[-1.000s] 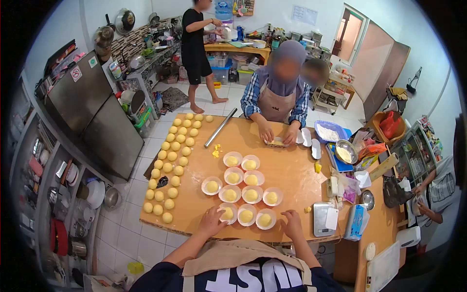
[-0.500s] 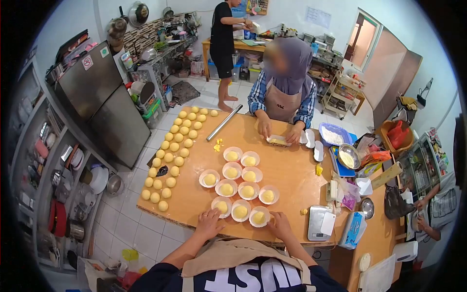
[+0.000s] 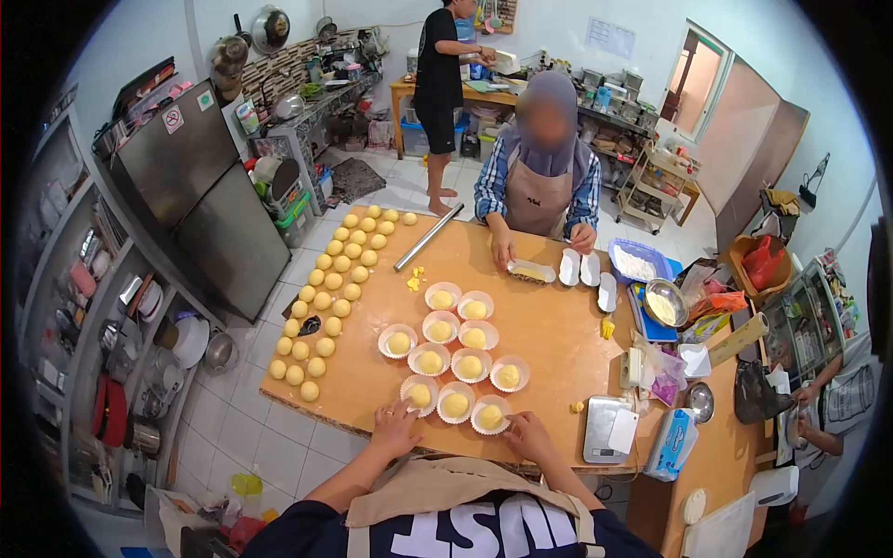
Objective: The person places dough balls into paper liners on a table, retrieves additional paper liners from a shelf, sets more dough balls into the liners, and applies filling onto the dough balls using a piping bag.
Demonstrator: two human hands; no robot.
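Three cups [image 3: 475, 418], each with a dough ball [image 3: 456, 405], form the nearest row on the tabletop [image 3: 577, 381], both arms reaching forward to its ends. The left hand [image 3: 394, 430] lies palm down at the left cup, its fingers loosely spread. The right hand [image 3: 531, 437] bends inward beside the right cup; whether its fingers pinch the rim, I cannot tell. Both palms are hidden, and a person [image 3: 833, 409] at far right is partly cut off.
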